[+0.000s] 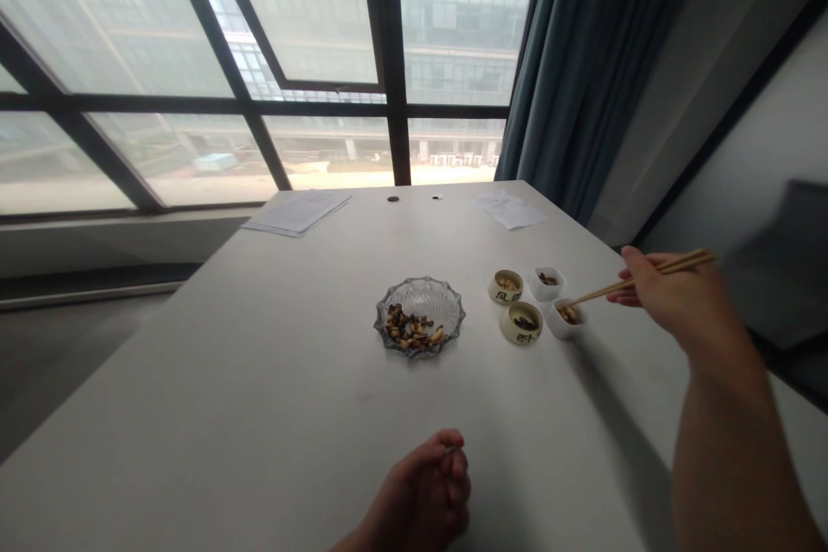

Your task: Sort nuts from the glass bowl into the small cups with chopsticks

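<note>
White surface (pixel 259 379) by the window: hands well apart, right hand (pixel 673 302) pinching wooden chopsticks (pixel 637 279), tips reaching over a white dish (pixel 573 329) of nuts (pixel 567 313); left hand (pixel 423 487) resting curled nearby.

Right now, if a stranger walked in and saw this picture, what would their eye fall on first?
The eye would probably go first to the right hand at the right side, holding wooden chopsticks whose tips reach a small white dish. Next comes the glass dish of dark and tan morsels, mid-table. Beyond the white table, a large dark-framed window fills the top.
</note>
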Demonstrator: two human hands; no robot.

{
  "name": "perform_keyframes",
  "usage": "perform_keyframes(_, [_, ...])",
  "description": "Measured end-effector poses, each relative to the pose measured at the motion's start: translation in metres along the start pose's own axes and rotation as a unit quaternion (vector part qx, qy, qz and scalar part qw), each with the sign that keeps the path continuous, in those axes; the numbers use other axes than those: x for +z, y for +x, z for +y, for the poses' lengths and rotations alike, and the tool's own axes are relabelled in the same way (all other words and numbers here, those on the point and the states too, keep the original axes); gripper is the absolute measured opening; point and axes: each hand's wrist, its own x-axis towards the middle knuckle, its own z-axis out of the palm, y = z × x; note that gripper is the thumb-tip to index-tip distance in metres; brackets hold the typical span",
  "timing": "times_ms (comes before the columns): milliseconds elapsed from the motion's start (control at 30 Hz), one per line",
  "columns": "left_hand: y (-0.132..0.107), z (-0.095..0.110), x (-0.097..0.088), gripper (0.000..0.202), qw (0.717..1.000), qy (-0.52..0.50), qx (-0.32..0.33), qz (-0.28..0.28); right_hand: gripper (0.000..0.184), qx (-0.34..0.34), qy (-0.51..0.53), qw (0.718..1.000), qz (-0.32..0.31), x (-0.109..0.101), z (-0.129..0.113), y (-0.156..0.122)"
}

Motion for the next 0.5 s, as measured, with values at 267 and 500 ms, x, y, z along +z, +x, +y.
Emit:
perform_keyframes(267, [0.000,0.001,0.000,0.019,1.000,0.001,0.001,0.002,0.040,-0.038,0.094,0.993,-0.056,0.028,-0.033,-0.029])
perform_keyframes(500, [0.002,-0.001,-0.001,0.018,1.000,0.008,-0.001,0.007,0.042,-0.089,0.097,0.934,-0.331,0.084,-0.043,-0.072])
